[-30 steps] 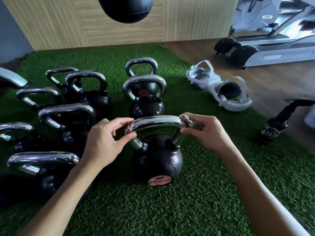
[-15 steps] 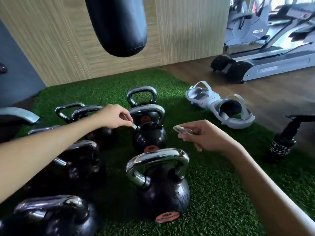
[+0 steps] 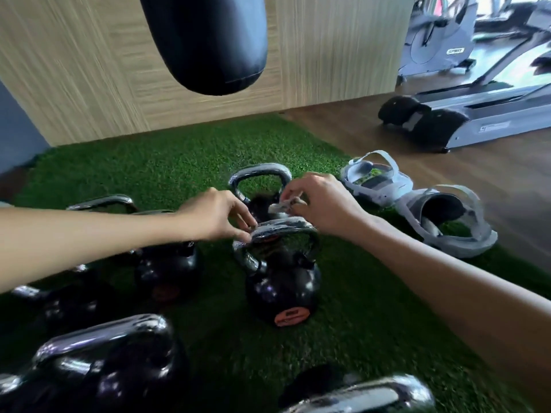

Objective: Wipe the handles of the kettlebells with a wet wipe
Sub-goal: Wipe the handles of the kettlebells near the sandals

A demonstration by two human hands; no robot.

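Observation:
Several black kettlebells with chrome handles stand on green turf (image 3: 343, 332). The middle kettlebell (image 3: 281, 290) has its chrome handle (image 3: 283, 231) under both my hands. My left hand (image 3: 217, 216) pinches the left end of that handle with its fingertips. My right hand (image 3: 322, 204) pinches a small crumpled wet wipe (image 3: 281, 207) just above the handle's right part. Behind it stands another kettlebell (image 3: 259, 186), partly hidden by my hands.
A black punching bag (image 3: 208, 40) hangs above the far turf. A pair of grey sandals (image 3: 417, 204) lies right of the kettlebells at the turf's edge. A treadmill (image 3: 465, 114) stands on the wooden floor at the far right. More kettlebells (image 3: 104, 368) crowd the near left.
The view has shifted forward past the first kettlebell. Both my hands have moved onto the handle of the kettlebell behind it, the right hand still carrying the wipe.

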